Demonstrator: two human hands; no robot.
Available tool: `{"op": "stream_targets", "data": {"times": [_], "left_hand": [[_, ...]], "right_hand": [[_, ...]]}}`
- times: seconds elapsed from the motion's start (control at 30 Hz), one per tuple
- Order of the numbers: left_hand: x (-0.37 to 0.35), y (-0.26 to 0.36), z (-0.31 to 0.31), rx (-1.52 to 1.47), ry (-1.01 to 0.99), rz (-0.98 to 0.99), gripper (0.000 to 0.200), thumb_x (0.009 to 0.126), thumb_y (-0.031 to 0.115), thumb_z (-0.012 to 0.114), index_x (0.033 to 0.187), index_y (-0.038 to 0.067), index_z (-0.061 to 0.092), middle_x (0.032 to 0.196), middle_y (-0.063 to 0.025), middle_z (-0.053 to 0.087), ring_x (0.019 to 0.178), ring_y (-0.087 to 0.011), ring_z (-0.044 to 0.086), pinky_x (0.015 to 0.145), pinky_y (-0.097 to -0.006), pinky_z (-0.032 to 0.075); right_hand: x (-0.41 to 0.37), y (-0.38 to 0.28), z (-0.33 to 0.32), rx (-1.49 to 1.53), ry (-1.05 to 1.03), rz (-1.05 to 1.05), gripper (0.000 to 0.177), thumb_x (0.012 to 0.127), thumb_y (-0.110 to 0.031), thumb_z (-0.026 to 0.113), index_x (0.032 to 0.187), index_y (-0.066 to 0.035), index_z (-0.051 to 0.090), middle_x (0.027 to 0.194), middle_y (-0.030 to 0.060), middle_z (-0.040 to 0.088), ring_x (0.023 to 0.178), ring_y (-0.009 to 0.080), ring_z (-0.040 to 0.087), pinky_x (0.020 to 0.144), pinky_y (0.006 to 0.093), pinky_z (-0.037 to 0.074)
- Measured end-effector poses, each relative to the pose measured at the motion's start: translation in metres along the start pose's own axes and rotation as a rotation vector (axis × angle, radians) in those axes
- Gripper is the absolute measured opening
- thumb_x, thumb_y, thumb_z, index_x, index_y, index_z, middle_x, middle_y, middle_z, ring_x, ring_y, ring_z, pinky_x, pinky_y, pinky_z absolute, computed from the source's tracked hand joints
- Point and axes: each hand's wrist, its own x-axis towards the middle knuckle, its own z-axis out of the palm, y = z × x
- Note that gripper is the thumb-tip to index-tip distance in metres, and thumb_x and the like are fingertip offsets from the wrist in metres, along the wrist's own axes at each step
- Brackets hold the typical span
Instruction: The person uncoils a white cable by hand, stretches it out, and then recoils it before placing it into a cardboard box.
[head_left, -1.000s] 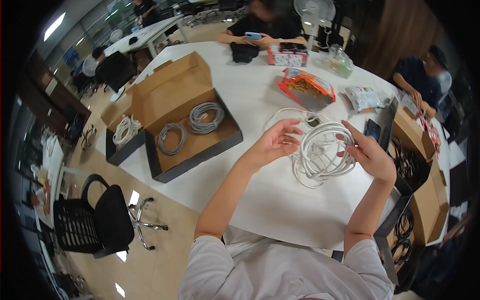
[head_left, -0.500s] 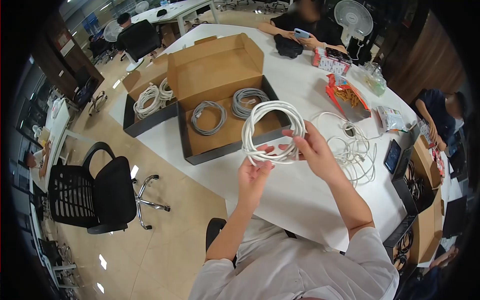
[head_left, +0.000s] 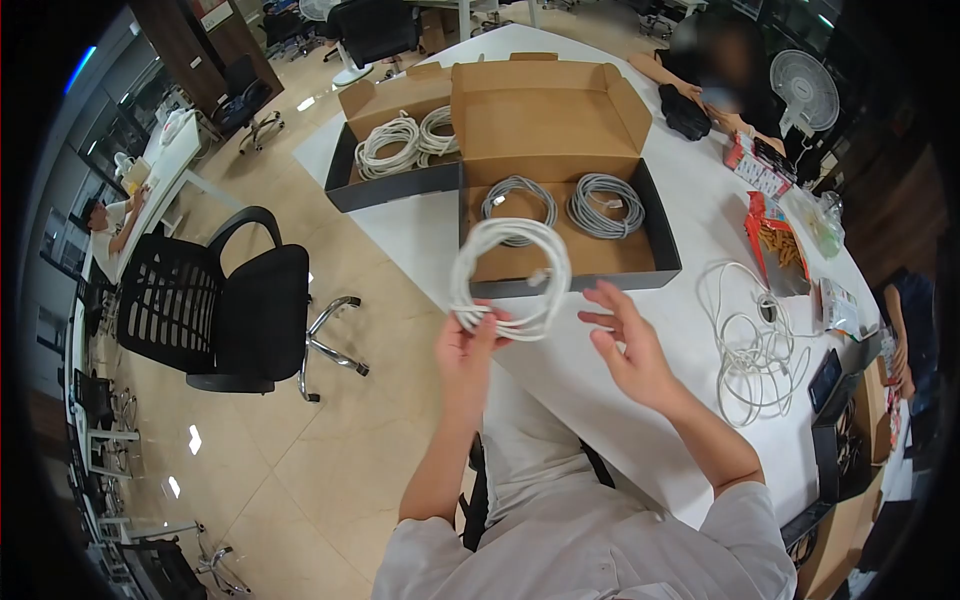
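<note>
My left hand (head_left: 468,345) grips a coiled white cable (head_left: 552,312) by its lower left side and holds it up in front of the open box. To the right of the coil, my right hand (head_left: 630,345) is off it, fingers apart and holding nothing. Behind the coil, the open black and brown cardboard box (head_left: 570,285) contains two coiled grey cables, one left (head_left: 537,190) and one right (head_left: 606,207). The raised coil partly covers the left one. A second box (head_left: 392,192) to the left holds white cable coils (head_left: 388,146).
A loose tangle of white cable (head_left: 745,370) lies on the white table (head_left: 660,310) at right. Beyond it are a red snack bag (head_left: 775,245), a packet (head_left: 840,305) and a phone (head_left: 826,380). Other people sit around the table. A black chair (head_left: 265,310) stands at left.
My right hand has let go of the white cable coil and moved apart from it. The coil stays in my left hand. The camera view has turned left.
</note>
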Motion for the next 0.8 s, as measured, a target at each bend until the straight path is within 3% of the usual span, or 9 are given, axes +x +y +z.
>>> {"op": "stream_targets", "data": {"times": [0.1,0.13,0.23,0.3,0.4,0.53,0.77,0.8], "left_hand": [[0.018,0.029,-0.032,0.121,0.148,0.080,0.021,0.096,0.016,0.056,0.114,0.004,0.054,0.097,-0.0057,0.064,0.086,-0.0148,0.066,0.075,-0.0266,0.054],[0.028,0.038,-0.043,0.113,0.162,0.106,0.021,0.096,0.016,0.056,0.113,0.004,0.055,0.097,-0.0056,0.064,0.085,-0.0154,0.066,0.075,-0.0266,0.054],[0.065,0.067,-0.071,0.085,0.180,0.146,0.020,0.097,0.016,0.055,0.113,0.003,0.055,0.097,-0.0055,0.064,0.083,-0.0175,0.067,0.074,-0.0269,0.055],[0.098,0.088,-0.082,0.050,0.162,0.130,0.021,0.097,0.016,0.055,0.112,0.003,0.055,0.098,-0.0057,0.064,0.083,-0.0189,0.067,0.074,-0.0274,0.056],[0.166,0.100,-0.104,-0.032,0.098,-0.008,0.021,0.096,0.017,0.056,0.110,0.002,0.058,0.097,-0.0051,0.064,0.089,-0.0163,0.066,0.081,-0.0279,0.055],[0.272,0.098,-0.129,-0.054,-0.039,-0.216,0.016,0.096,0.017,0.055,0.099,0.002,0.061,0.095,-0.0065,0.066,0.083,-0.0150,0.066,0.078,-0.0289,0.057],[0.406,0.083,-0.160,0.328,-0.173,-0.488,0.013,0.096,0.011,0.053,0.103,0.004,0.061,0.096,-0.0083,0.065,0.089,-0.0164,0.065,0.078,-0.0299,0.056],[0.406,0.087,-0.156,0.601,-0.161,-0.480,0.016,0.095,0.014,0.053,0.105,0.005,0.061,0.096,-0.0101,0.065,0.089,-0.0191,0.065,0.080,-0.0320,0.055]], "right_hand": [[-0.016,0.014,0.010,-0.163,-0.090,-0.023,0.052,0.091,-0.010,0.058,0.137,-0.001,0.035,0.129,0.0211,0.050,0.111,0.0277,0.058,0.086,0.0365,0.049],[-0.023,0.019,0.013,-0.227,-0.124,-0.031,0.055,0.087,-0.010,0.063,0.135,0.001,0.038,0.129,0.0215,0.048,0.113,0.0324,0.055,0.089,0.0388,0.048],[-0.041,0.043,0.024,-0.552,-0.164,-0.228,0.056,0.081,-0.010,0.068,0.130,0.004,0.043,0.129,0.0214,0.048,0.115,0.0364,0.052,0.092,0.0412,0.046],[-0.052,0.055,0.031,-0.639,-0.206,-0.250,0.057,0.078,-0.011,0.070,0.127,0.004,0.045,0.129,0.0211,0.048,0.116,0.0378,0.049,0.094,0.0434,0.044],[-0.051,0.055,0.033,-0.702,-0.195,-0.275,0.058,0.075,-0.013,0.071,0.125,0.003,0.048,0.129,0.0203,0.048,0.118,0.0381,0.047,0.096,0.0446,0.041],[-0.047,0.057,0.035,-0.745,-0.210,-0.240,0.052,0.078,-0.020,0.069,0.122,0.001,0.051,0.130,0.0187,0.047,0.121,0.0356,0.046,0.097,0.0444,0.039],[-0.044,0.053,0.032,-0.762,-0.235,-0.207,0.047,0.080,-0.024,0.067,0.119,-0.002,0.052,0.129,0.0162,0.048,0.122,0.0315,0.045,0.095,0.0416,0.040],[-0.044,0.055,0.033,-0.761,-0.232,-0.201,0.046,0.081,-0.024,0.067,0.119,-0.002,0.052,0.129,0.0158,0.048,0.122,0.0310,0.046,0.095,0.0411,0.040]]}}
